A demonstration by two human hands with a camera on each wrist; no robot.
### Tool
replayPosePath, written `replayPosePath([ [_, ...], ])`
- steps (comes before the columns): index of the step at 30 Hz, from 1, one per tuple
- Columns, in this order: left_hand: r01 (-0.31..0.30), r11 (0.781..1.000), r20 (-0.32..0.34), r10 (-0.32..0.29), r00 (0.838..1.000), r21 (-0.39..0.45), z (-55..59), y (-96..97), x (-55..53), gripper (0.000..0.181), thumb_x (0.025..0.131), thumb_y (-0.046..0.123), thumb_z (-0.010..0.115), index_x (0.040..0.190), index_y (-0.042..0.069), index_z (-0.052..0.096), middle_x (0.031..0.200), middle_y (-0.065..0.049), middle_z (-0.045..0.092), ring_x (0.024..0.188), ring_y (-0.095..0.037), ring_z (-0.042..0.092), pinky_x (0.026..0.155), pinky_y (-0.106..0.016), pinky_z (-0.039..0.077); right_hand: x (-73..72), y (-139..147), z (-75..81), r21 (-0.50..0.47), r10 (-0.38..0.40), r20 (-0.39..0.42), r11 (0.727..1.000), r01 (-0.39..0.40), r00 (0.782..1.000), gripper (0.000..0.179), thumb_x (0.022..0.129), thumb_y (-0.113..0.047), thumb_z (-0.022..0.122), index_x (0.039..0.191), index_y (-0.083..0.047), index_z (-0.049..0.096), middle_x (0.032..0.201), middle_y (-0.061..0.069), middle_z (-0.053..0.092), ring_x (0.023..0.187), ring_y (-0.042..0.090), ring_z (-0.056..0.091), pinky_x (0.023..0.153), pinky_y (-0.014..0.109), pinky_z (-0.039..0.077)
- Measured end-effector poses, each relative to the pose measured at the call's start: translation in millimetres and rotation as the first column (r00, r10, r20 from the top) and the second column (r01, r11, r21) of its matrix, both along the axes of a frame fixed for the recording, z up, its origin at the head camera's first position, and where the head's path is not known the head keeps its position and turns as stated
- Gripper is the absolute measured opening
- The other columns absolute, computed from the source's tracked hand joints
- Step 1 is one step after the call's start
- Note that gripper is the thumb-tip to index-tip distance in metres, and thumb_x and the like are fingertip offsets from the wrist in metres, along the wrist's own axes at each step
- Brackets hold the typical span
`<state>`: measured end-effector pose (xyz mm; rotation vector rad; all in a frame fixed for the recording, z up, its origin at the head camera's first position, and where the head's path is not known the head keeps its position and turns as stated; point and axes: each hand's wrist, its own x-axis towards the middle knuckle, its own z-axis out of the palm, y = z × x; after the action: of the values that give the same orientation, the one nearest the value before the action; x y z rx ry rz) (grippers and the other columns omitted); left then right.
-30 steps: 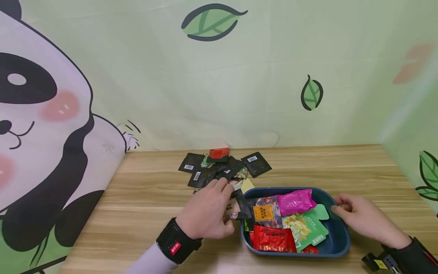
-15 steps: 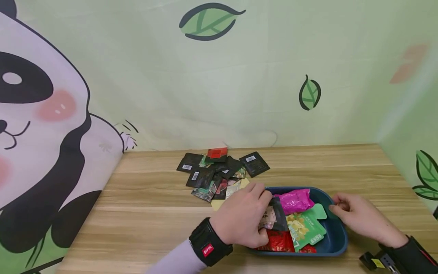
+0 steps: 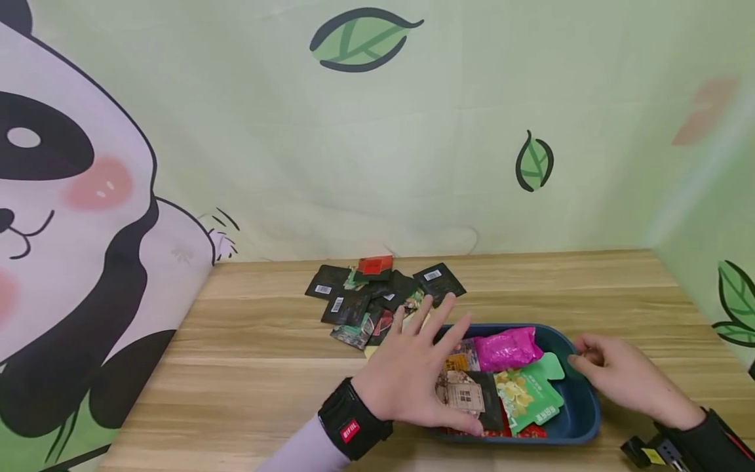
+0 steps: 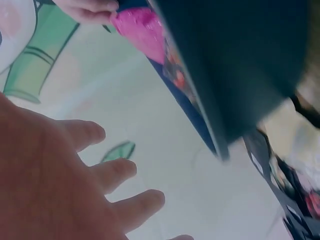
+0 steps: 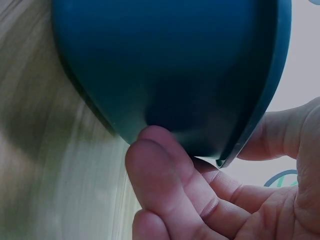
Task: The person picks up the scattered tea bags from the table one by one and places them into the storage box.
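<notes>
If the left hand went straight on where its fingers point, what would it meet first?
Likely the rightmost black packet of the pile, by the head view; depth is unclear, and the left hand might pass above it.

running room down the left edge of the desk [image 3: 248,367], more at its back right corner; sachets [image 3: 377,288] clog mid-back, and the left hand [image 3: 409,373] roofs the blue tray [image 3: 580,400].

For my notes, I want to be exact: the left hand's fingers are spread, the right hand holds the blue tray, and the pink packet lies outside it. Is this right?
One thing is wrong: the pink packet lies inside the blue tray, as the head view shows. The rest stands.
</notes>
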<state>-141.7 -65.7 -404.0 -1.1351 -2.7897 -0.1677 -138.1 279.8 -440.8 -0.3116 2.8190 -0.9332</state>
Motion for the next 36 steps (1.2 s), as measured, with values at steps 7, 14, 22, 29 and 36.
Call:
replayPosePath([
  [7,-0.131,0.991,-0.034,0.130,0.991,-0.019,-5.8,-24.9,-21.0,0.126,0.063,0.101,0.028,0.163,0.028,0.009,0.168,-0.006,0.003,0.151,-0.035,0.012,0.111,-0.065,0.022,0.0,0.6,-2.2,0.017,-0.005,0.014,1.000,0.005,1.000,0.025,0.097,-0.028,0.058,0.102,-0.005,0.065,0.070,-0.004,0.053,0.059,0.010,0.044,0.054,0.027,0.036],
  [14,-0.269,0.963,-0.016,0.269,0.963,-0.011,-12.0,-48.1,-47.4,0.124,0.064,0.101,0.026,0.163,0.029,0.013,0.167,-0.009,0.011,0.150,-0.036,0.018,0.110,-0.065,0.022,1.0,0.9,-2.0,0.017,-0.011,0.024,1.000,0.011,1.000,0.024,0.097,-0.028,0.058,0.101,-0.004,0.064,0.070,-0.004,0.052,0.059,0.010,0.043,0.054,0.026,0.036],
  [22,-0.386,0.922,-0.007,0.386,0.922,0.033,-25.1,-74.8,-74.6,0.121,0.064,0.099,0.034,0.162,0.029,0.022,0.163,-0.014,0.023,0.143,-0.044,0.031,0.105,-0.065,0.032,0.5,0.9,-1.4,0.013,-0.010,0.035,1.000,0.009,0.999,0.027,0.097,-0.027,0.057,0.104,-0.002,0.064,0.072,-0.002,0.055,0.061,0.010,0.045,0.055,0.026,0.038],
  [29,-0.476,0.879,-0.003,0.476,0.879,0.011,-34.9,-89.7,-89.8,0.114,0.068,0.094,0.041,0.158,0.025,0.035,0.155,-0.018,0.036,0.134,-0.044,0.042,0.100,-0.063,0.038,0.3,1.1,-0.2,0.018,-0.011,0.027,1.000,0.010,1.000,0.029,0.097,-0.027,0.057,0.106,0.000,0.065,0.077,-0.003,0.061,0.065,0.009,0.048,0.057,0.027,0.041],
  [36,-0.584,0.812,0.042,0.583,0.811,0.005,-45.0,-96.0,-97.8,0.093,0.080,0.076,0.052,0.155,0.023,0.041,0.143,-0.023,0.041,0.117,-0.046,0.050,0.085,-0.056,0.049,-1.0,-0.5,-0.5,0.024,-0.008,0.018,1.000,0.008,1.000,0.028,0.097,-0.027,0.057,0.104,-0.002,0.065,0.074,-0.003,0.058,0.062,0.009,0.046,0.056,0.026,0.038],
])
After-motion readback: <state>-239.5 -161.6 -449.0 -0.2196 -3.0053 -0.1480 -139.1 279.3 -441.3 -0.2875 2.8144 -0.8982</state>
